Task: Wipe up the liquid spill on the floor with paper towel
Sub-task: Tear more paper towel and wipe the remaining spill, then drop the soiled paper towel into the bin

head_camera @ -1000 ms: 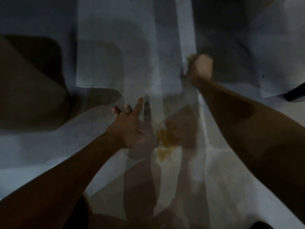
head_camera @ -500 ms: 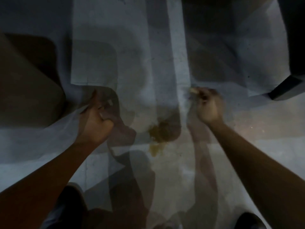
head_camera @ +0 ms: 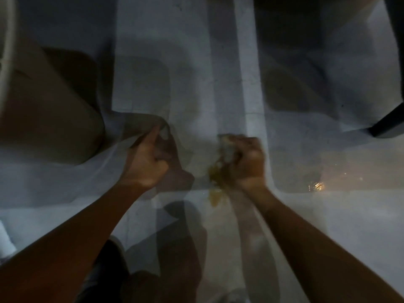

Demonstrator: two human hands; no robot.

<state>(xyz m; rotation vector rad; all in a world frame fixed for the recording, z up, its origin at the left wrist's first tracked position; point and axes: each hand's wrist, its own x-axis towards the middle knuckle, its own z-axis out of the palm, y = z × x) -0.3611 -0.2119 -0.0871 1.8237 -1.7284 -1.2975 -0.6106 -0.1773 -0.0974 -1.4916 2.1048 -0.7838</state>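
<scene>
still a small yellow-brown wet spill (head_camera: 215,193) on the pale grey floor (head_camera: 328,226), half wiped at best, with right hand (head_camera: 246,162) squeezing a crumpled white paper towel (head_camera: 227,149) on it, left hand (head_camera: 146,160) curled nearby, maybe empty.

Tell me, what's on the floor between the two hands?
In the head view, mostly bare pale floor with shadows; the yellowish spill begins beside the right hand, away from the left hand.

No readable text, labels or signs
</scene>
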